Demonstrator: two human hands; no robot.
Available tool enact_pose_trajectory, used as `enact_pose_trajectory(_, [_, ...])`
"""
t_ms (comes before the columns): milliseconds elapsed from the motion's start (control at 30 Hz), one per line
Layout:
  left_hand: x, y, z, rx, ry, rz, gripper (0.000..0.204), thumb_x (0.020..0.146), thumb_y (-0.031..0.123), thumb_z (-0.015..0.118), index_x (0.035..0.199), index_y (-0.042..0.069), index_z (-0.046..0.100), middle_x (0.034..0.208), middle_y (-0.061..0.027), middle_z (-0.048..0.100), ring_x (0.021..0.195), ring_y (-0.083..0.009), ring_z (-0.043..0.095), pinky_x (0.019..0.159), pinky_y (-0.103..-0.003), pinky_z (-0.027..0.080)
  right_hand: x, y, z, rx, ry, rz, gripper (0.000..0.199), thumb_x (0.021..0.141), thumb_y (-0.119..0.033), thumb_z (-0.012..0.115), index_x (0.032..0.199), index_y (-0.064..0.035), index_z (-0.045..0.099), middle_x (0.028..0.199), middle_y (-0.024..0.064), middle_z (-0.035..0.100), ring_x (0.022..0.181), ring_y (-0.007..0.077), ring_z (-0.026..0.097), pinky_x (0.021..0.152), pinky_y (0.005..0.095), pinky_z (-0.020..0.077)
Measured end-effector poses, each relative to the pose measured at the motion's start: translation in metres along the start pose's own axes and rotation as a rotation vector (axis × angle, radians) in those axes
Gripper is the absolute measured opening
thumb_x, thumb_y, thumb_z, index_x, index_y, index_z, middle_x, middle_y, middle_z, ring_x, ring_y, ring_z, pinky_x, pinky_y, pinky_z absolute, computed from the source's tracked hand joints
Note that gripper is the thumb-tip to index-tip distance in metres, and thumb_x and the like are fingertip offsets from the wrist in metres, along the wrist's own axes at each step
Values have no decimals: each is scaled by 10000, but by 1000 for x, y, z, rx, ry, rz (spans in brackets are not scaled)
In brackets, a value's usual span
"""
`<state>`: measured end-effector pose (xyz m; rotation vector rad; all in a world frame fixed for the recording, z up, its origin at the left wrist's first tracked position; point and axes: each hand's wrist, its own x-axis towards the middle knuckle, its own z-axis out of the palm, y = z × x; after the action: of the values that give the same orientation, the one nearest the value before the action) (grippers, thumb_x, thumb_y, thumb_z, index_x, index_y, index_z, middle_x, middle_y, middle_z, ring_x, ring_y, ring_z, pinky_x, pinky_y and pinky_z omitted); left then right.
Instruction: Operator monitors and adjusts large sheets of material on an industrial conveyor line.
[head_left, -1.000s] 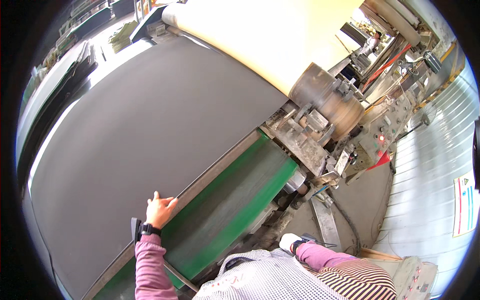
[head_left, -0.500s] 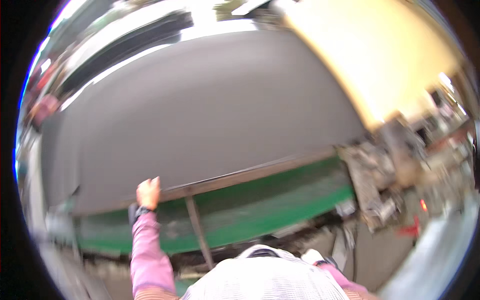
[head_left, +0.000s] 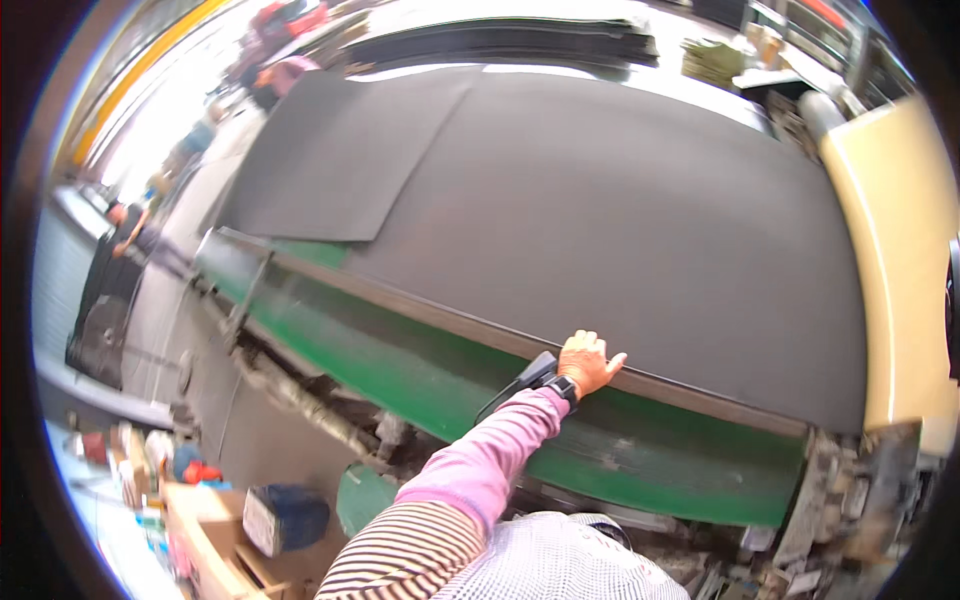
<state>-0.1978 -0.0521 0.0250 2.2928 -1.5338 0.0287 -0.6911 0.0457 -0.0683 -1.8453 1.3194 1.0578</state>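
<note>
Dark grey sheet [head_left: 640, 220] lies over the green belt [head_left: 430, 370], with the left hand [head_left: 590, 362] at its near edge, spread fairly wide and apparently grasping nothing; the right hand is out of view. Uneven pressure from that hand could perhaps skew or crease the sheet. At lower left stands a blue container [head_left: 298, 516], whose contents cannot be made out.

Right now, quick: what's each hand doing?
Left hand: open, palm down at the near edge of the wide, flat dark-grey sheet; no grip visible.
Right hand: out of view, cannot be told.
</note>
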Motion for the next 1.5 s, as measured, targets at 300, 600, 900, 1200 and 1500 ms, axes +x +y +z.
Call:
enact_pose_trajectory(300, [9, -110, 6, 223, 66, 581, 133, 876, 188, 611, 932, 102, 695, 980, -126, 687, 1000, -304, 632, 885, -443, 490, -43, -10, 29, -28, 48, -17, 324, 834, -216, 468, 945, -60, 730, 992, 201, 677, 961, 362, 653, 814, 430, 515])
enact_pose_trajectory(600, [7, -116, -19, -242, 23, 145, 262, 850, 296, 646, 857, 49, 734, 894, -134, 672, 815, -302, 635, 769, -402, 499, -39, -21, 34, -71, 27, -128, 288, 838, -191, 481, 913, -69, 731, 950, 192, 680, 888, 357, 665, 773, 431, 522])
enact_pose_trajectory(900, [29, -90, -24, -312, 246, 12, 326, 809, 354, 681, 968, 69, 688, 1056, -126, 643, 1041, -287, 572, 923, -404, 452, 6, 23, 80, 336, -44, 203, 367, 746, -334, 578, 844, 0, 694, 899, 245, 658, 910, 394, 642, 798, 445, 499])
enact_pose_trajectory(1200, [70, -269, -45, 230, -37, -678, 629, 670, 399, 702, 1134, -2, 560, 1193, -190, 528, 1132, -361, 483, 963, -434, 435, 14, 18, 52, -226, -183, -153, 285, 773, -277, 541, 840, -70, 726, 884, 187, 686, 844, 345, 672, 732, 449, 524])
enact_pose_trajectory(1500, [30, -221, -51, 132, -61, -212, 393, 656, 321, 730, 864, 21, 584, 902, -151, 570, 895, -335, 547, 765, -430, 473, 14, 8, 56, -381, -102, -236, 267, 792, -206, 515, 849, -79, 743, 876, 173, 700, 803, 325, 689, 695, 457, 539])
